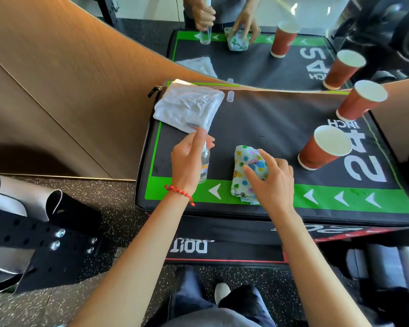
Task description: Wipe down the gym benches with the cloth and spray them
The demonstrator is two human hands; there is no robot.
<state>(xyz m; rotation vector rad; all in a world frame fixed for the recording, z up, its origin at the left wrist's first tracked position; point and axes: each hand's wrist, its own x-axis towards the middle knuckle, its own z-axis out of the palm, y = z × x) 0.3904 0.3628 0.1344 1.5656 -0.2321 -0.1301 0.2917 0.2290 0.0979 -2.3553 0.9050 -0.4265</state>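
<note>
A black padded gym box (269, 128) with a green arrow border and "24 INCH" lettering stands in front of me. My left hand (189, 159) grips a small clear spray bottle (204, 166) upright on the pad, near its front left. My right hand (273, 180) rests on a folded cloth with coloured dots (242, 171), fingers curled over its right side, at the pad's front middle.
A folded white towel (189, 107) lies at the pad's back left, a small clear cap (230, 96) beside it. Two red paper cups (324, 149) (360, 102) stand on the right. A mirror behind repeats the scene. A wooden wall panel (69, 90) rises at left.
</note>
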